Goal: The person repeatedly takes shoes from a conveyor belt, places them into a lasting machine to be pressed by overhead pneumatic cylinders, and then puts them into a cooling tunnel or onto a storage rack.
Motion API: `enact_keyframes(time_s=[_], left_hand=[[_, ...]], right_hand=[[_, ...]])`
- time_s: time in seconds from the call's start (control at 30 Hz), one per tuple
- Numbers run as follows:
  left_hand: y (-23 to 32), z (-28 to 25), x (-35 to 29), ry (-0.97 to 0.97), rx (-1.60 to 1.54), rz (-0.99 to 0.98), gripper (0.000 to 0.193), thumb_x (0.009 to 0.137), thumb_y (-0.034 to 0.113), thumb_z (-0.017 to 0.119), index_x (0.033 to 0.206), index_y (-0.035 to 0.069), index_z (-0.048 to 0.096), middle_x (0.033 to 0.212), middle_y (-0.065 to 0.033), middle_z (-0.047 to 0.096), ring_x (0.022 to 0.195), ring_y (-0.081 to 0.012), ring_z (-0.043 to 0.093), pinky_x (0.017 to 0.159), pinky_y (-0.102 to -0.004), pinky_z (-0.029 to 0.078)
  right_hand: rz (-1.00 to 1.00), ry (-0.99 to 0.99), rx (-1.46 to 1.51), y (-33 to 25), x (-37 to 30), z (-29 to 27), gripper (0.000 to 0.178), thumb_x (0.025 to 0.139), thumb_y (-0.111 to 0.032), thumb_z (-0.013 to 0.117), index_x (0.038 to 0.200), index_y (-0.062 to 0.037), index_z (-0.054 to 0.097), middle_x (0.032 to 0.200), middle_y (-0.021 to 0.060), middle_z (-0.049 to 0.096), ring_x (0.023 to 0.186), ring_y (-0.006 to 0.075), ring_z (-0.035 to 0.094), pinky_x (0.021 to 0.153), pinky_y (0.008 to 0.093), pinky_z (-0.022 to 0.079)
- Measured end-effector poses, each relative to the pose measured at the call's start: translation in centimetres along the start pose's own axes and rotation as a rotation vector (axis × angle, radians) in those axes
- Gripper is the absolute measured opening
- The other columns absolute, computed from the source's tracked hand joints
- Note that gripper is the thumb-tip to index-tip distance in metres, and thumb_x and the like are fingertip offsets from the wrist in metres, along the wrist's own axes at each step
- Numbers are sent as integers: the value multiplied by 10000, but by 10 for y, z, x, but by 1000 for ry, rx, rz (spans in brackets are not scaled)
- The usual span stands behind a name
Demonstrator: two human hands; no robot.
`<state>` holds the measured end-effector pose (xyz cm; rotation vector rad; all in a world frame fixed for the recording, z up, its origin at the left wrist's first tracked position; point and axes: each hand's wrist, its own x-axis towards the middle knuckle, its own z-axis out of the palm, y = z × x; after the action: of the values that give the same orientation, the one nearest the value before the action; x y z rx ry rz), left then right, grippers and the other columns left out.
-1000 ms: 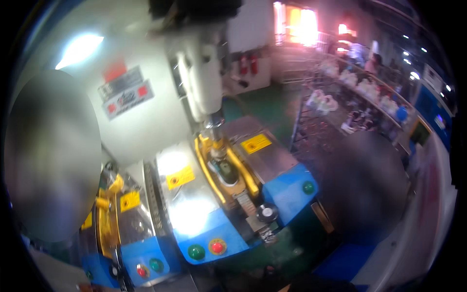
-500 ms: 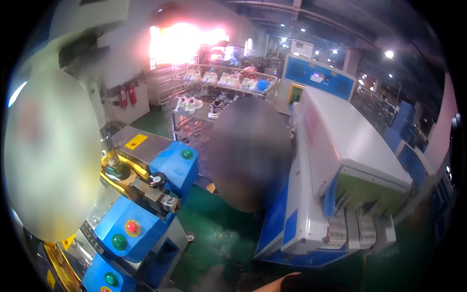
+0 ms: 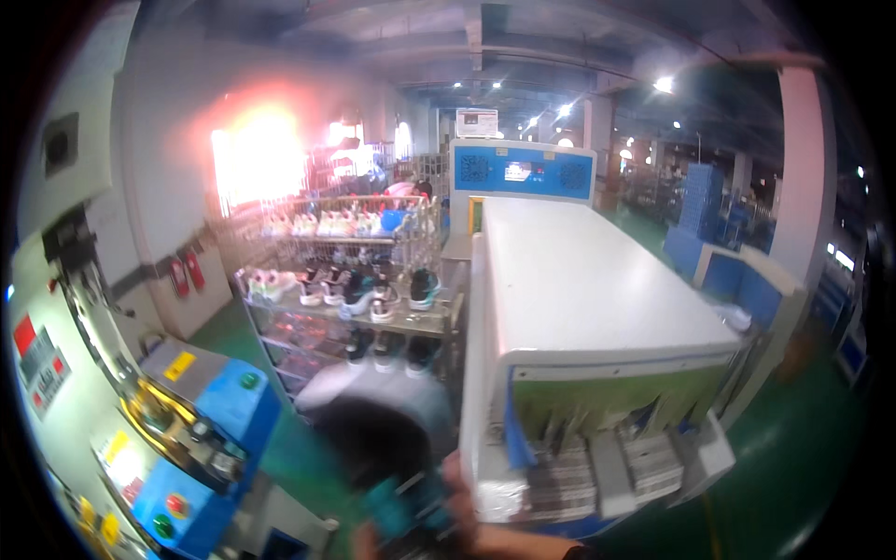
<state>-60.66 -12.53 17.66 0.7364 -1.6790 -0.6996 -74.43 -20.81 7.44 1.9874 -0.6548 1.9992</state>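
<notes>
A motion-blurred shoe, dark with teal parts and a pale edge, is held up in front of me at the lower middle. My right hand grips its right side, the forearm coming in from the lower right. At the shoe's lower left, a small part of my left hand shows against it; most of that hand is cut off by the lower edge, and its fingers are smeared. Just right of the shoe stands a long white machine with a green fringed curtain over two belts.
A wire rack beyond the shoe carries several shoes. At left stands a blue press with green and red buttons. Red fire extinguishers hang on the left wall. A pillar rises at right over the green floor.
My view has swung right and levelled, so the press sits farther left and the rack shows more fully. The shoe and both hands have come into view; before, only a forearm showed.
</notes>
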Motion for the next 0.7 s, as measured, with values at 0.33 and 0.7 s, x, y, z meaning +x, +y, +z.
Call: enact_keyframes(time_s=[0.33, 0.7], left_hand=[[-106, 102, -60, -469, -38, -333, 346, 834, 88, 631, 1171, 23, 595, 1115, -171, 636, 1021, -325, 623, 890, -369, 489], [-128, 36, -199, -108, 383, -563, 403, 858, 150, 597, 1229, 9, 526, 1132, -168, 605, 1043, -346, 579, 918, -410, 467]], right_hand=[[531, 43, -1183, 139, 161, -393, 525, 859, -278, 680, 1245, 35, 511, 1066, 213, 634, 960, 311, 614, 853, 370, 461], [589, -484, -68, 32, 26, -49, 308, 928, -275, 563, 1121, -39, 605, 1045, 114, 649, 791, 261, 587, 717, 367, 481]])
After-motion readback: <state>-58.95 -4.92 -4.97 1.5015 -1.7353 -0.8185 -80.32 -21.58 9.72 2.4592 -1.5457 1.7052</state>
